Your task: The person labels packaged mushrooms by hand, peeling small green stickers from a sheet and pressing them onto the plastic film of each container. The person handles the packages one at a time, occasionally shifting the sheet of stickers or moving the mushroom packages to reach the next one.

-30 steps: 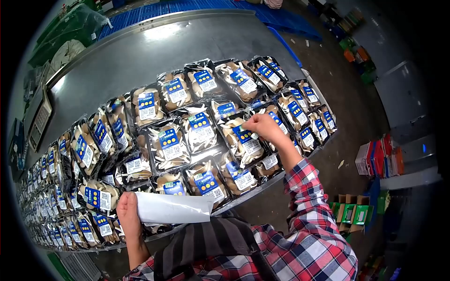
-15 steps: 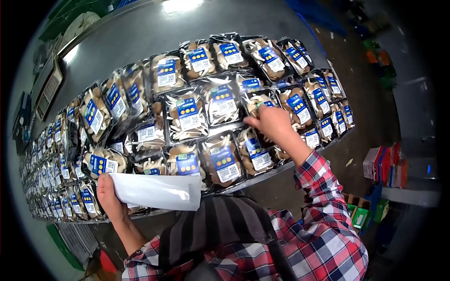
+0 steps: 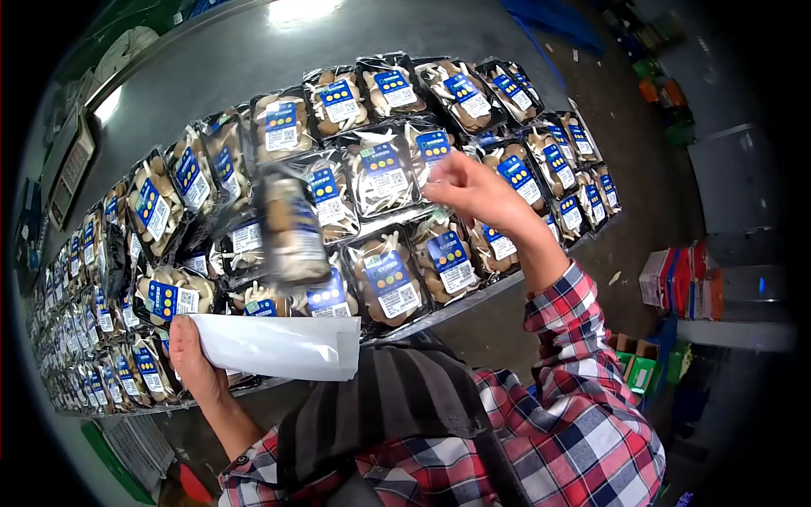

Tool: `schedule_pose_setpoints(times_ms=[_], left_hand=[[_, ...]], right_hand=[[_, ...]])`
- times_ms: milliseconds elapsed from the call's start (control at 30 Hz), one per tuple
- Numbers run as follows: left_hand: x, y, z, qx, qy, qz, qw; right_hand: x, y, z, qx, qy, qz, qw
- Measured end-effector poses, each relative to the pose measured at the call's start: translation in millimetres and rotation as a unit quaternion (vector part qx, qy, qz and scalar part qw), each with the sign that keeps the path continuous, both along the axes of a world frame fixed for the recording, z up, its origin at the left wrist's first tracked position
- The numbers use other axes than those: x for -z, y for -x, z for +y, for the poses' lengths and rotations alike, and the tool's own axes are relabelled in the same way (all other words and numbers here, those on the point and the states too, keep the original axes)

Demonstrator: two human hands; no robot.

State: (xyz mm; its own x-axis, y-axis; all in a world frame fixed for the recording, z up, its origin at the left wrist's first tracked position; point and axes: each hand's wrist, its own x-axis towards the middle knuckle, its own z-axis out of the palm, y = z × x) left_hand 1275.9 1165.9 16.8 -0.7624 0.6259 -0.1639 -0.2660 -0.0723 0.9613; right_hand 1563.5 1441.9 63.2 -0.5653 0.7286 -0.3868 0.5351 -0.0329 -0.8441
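Observation:
My left hand [image 3: 196,359] is closed on the edge of a glossy white sheet [image 3: 274,346], which lies over the front row of packs. My right hand [image 3: 477,193] is above the packs to the right of centre, with thumb and forefinger slightly apart and nothing clearly visible between them. Just left of it is a mushroom pack [image 3: 382,173] with a blue-and-white label and a small green sticker. Another pack [image 3: 296,228] left of centre is smeared by motion, tilted over its neighbours, with neither hand touching it.
Rows of wrapped mushroom packs [image 3: 152,207] cover the near part of the grey table [image 3: 220,72]. A scale-like device with a keypad [image 3: 70,173] stands at the left. Red folders or boxes [image 3: 680,283] and green boxes [image 3: 640,372] are at the right, beyond the table.
My right hand has come up off a pack and its fingers have spread a little. A blurred pack now appears left of centre. The view has shifted slightly; my left hand still holds the sheet.

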Motion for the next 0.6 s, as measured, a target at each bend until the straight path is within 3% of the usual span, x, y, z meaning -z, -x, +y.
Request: schedule_pose_setpoints(times_ms=[67, 100, 167, 267, 433, 500, 533, 600], left_hand=[[-1, -1, 1, -0.012, 0.001, -0.009, 1.000], [-1, -2, 3, -0.019, 0.005, -0.010, 1.000], [-1, -3, 5, -0.028, 0.015, -0.010, 0.999], [5, 0, 3, 0.005, 0.001, 0.000, 1.000], [-4, -6, 7, 0.003, 0.012, 0.014, 1.000], [-8, -9, 8, -0.005, 0.016, 0.015, 1.000], [-7, -8, 7, -0.007, 0.008, 0.016, 1.000], [-6, -8, 4, -0.007, 0.012, 0.011, 1.000]], right_hand=[[27, -22, 1, 0.038, 0.008, -0.069, 0.997], [45, -31, 0, 0.004, -0.025, -0.123, 0.992], [91, -50, -2, -0.038, -0.066, -0.128, 0.989], [124, -53, -9, -0.011, -0.113, -0.076, 0.991], [138, -39, -23, 0.010, -0.167, -0.130, 0.977], [136, -35, -30, 0.003, -0.248, -0.208, 0.946], [119, -30, -38, -0.014, -0.339, -0.276, 0.899], [107, -36, -33, 0.020, -0.363, -0.276, 0.890]])
